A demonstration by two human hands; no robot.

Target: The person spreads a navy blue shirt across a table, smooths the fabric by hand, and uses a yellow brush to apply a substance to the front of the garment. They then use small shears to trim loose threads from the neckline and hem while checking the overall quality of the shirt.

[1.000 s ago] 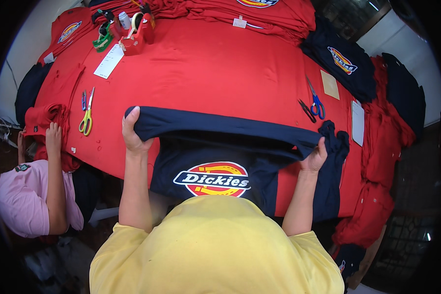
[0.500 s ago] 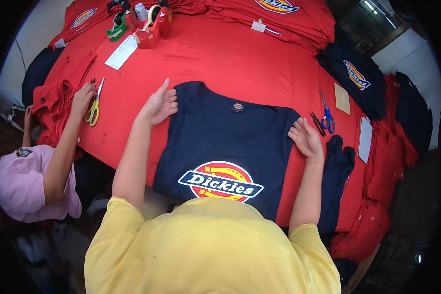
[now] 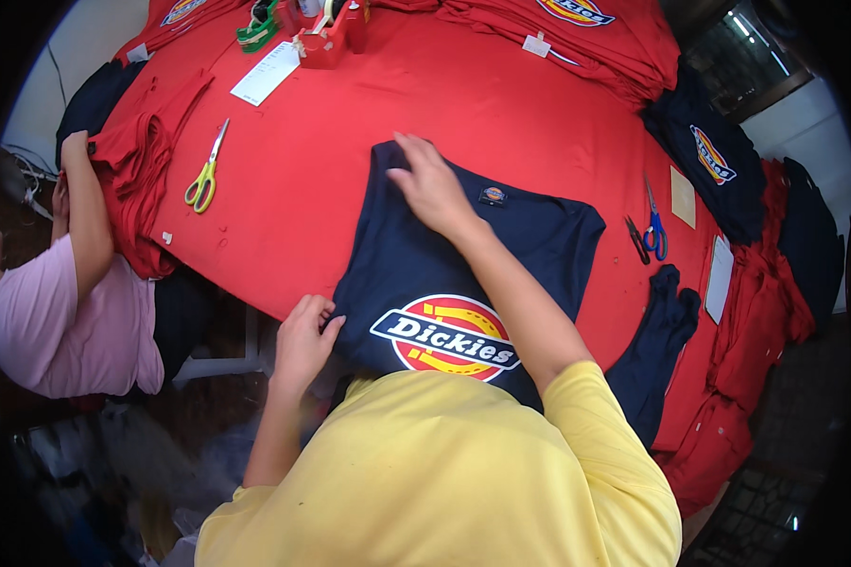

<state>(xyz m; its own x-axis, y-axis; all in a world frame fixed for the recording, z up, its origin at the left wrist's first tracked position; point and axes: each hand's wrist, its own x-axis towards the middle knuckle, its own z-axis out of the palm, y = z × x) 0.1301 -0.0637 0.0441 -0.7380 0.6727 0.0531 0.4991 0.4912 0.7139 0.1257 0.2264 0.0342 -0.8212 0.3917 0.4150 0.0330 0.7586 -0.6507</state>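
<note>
A navy T-shirt (image 3: 548,248) with a large red, yellow and white front print lies on the red-covered table right before me, its neckline facing away. At its near left side, my left hand (image 3: 304,338) pinches the edge between thumb and fingers. Crossing over the shirt, my right hand (image 3: 433,189) rests at its far left shoulder corner. The thumb there is apart from the fingers, which lie over the cloth. A small neck label (image 3: 493,195) shows inside the collar. My body hides the shirt's near end.
Yellow-handled scissors (image 3: 203,180) lie to the left, blue-handled scissors (image 3: 654,231) and dark thread snips (image 3: 637,241) to the right. Piled red shirts (image 3: 596,57) stand at the back. A co-worker in a pink top (image 3: 80,317) handles red cloth (image 3: 142,170) at left.
My right hand has gone from the right shoulder across to the left one. My left hand has come down to the shirt's near left edge. The co-worker's hand has drawn back.
</note>
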